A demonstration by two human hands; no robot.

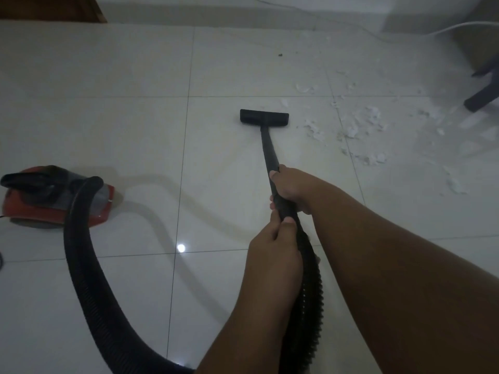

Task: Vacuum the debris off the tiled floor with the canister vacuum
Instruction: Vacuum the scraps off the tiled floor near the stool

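Two bare hands grip the black wand (270,155) of a canister vacuum on a pale tiled floor (108,125), the right hand (293,188) wrapped round the tube higher up, toward the nozzle, and the left hand (272,247) clenched just behind it where the rigid tube meets the ribbed hose (81,255). Both sets of fingers are closed firmly on the wand, thumbs pressed along its top. At the far end, the flat black floor nozzle (264,117) sits on the tiles, its wide edge squared toward the wall (243,9). White debris (361,125) (crumbled flakes and powdery scraps) lies scattered to the right of the nozzle, near it but not under it, spreading across the grout lines toward the dark leg of a piece of furniture (480,98) at the right edge. A single dark speck (280,54) rests farther off, nearer the wall. The red and grey canister (54,198) stands well apart on the left, and the hose loops from its top down past the person's arms and out of the bottom of the view before rising to the hands. A white cable (459,27) curves along the floor near the far right corner. A bright spot of reflected light (181,248) gleams on the glossy tiles between canister and hands.
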